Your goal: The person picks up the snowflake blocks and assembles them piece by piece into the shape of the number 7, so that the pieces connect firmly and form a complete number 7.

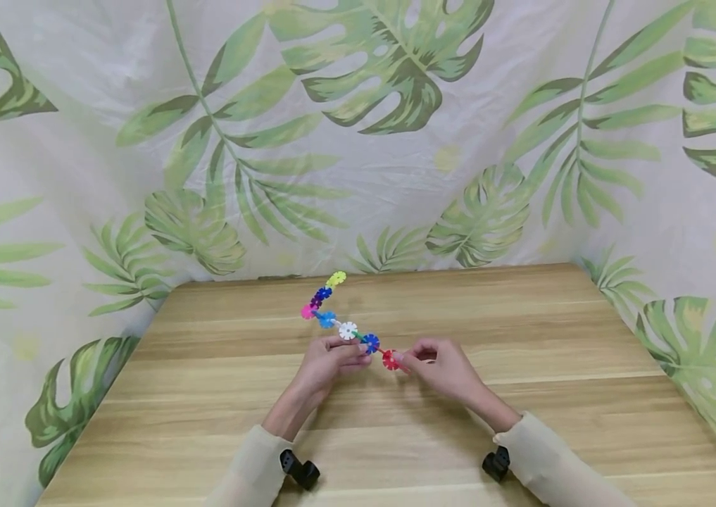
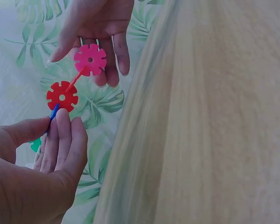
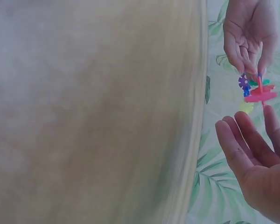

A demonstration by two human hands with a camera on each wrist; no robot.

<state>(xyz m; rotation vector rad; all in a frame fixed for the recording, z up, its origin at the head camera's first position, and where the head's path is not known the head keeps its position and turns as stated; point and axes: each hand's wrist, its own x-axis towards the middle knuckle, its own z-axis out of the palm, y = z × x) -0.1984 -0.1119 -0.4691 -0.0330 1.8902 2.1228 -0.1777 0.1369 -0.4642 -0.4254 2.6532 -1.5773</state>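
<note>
A chain of slotted plastic snowflake discs, joined at their notches, hangs above the table in the head view. My left hand point(image 1: 326, 362) pinches a blue disc point(image 1: 370, 343) near the chain's lower end, thumb against fingers. Beyond that blue disc are red discs point(image 2: 62, 97) and a pink disc point(image 2: 90, 59) at the tip. My right hand point(image 1: 446, 370) is at this tip. In the right wrist view its fingers point(image 3: 254, 140) are spread and loosely bent, close beneath the pink disc point(image 3: 260, 96), with the thumb apart. Whether they touch it is unclear.
The chain's far part bends upward through a white disc point(image 1: 348, 331), a light blue disc point(image 1: 327, 320) and a pink disc point(image 1: 308, 311) to yellow discs point(image 1: 336, 279). Below lies a wood-grain table point(image 1: 205, 394). A leaf-print cloth point(image 1: 389, 176) hangs behind and beside it.
</note>
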